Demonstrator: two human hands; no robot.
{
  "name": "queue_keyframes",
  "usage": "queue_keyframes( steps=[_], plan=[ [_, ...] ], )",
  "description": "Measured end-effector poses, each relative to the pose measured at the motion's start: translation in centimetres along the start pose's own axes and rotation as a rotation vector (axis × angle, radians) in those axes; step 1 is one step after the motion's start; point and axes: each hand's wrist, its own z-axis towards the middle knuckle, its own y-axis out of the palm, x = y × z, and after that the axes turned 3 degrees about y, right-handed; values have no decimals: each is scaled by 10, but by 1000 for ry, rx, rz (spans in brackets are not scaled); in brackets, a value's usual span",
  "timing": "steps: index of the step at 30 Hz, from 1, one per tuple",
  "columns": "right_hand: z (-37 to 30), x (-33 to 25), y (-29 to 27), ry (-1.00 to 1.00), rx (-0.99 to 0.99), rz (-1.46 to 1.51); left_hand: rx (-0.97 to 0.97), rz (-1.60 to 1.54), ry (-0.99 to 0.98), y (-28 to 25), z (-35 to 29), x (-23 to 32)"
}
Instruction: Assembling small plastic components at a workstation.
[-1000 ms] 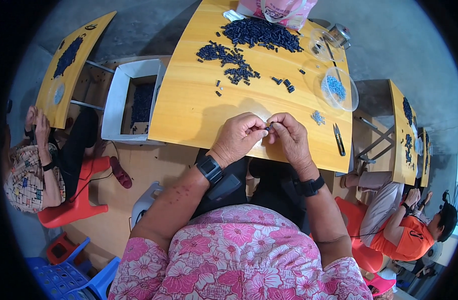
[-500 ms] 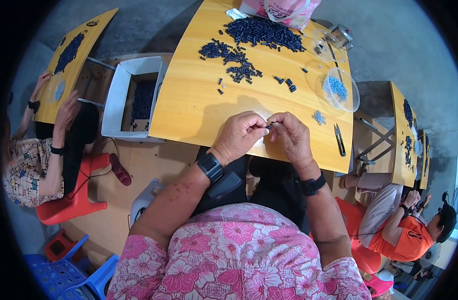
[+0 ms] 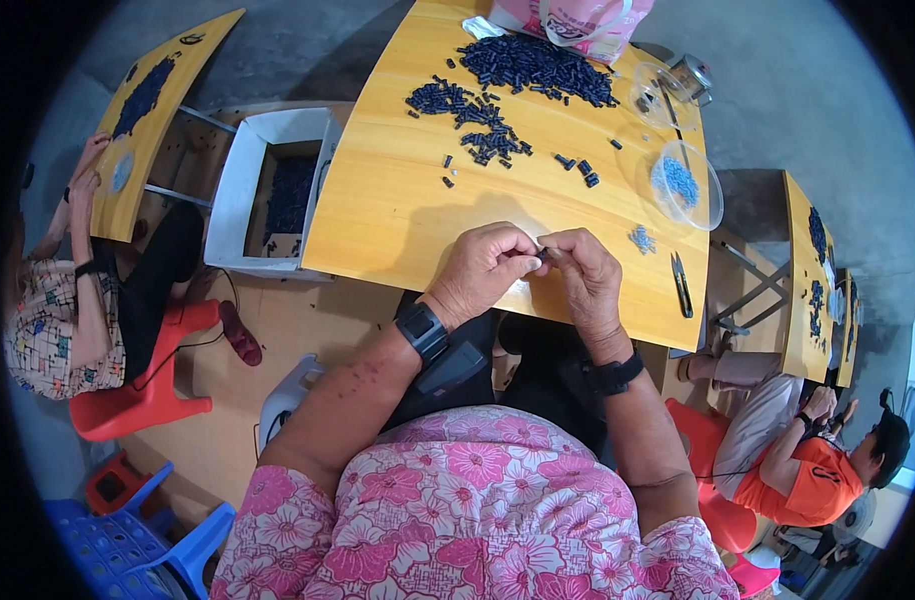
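Starting centre-frame, we find a small dark piece (image 3: 543, 255) pinched tightly by the left hand (image 3: 489, 264); the right hand (image 3: 589, 278) curls nearly closed beside it, apparently for steadiness, its grip unclear to us. Heaped dark pieces (image 3: 537, 72), upper centre, and blue pieces (image 3: 680, 182), right, probably sit for reach.

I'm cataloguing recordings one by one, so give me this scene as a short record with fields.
Left hand: pinching a small dark part
Right hand: pinching the same part
Tabletop: dark heap, smaller dark cluster, pink bag, clear tub holding blue pieces, pale pieces, black-handled snips
Left of tabletop: white box, dark contents
Nearby: person in patterned top, left; person in orange top, right
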Motion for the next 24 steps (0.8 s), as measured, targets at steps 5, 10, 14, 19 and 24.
queue_keyframes(
  steps=[5, 10, 14, 19, 24],
  plan=[
    [-2, 4, 3, -96, 63, -116, -3, 7, -3, -1, 0, -1],
    [-8, 11, 7, -110, 85, -131, -6, 36, -10, -1, 0, -3],
    [-12, 12, 9, -67, 94, 44, 1, -24, -14, 0, 1, -5],
    [-9, 7, 4, 0, 28, 62, 11, 6, 19, 0, 2, -8],
    [-9, 10, -2, 16, 17, 91, 0, -82, -24, 1, 3, -5]
  ],
)
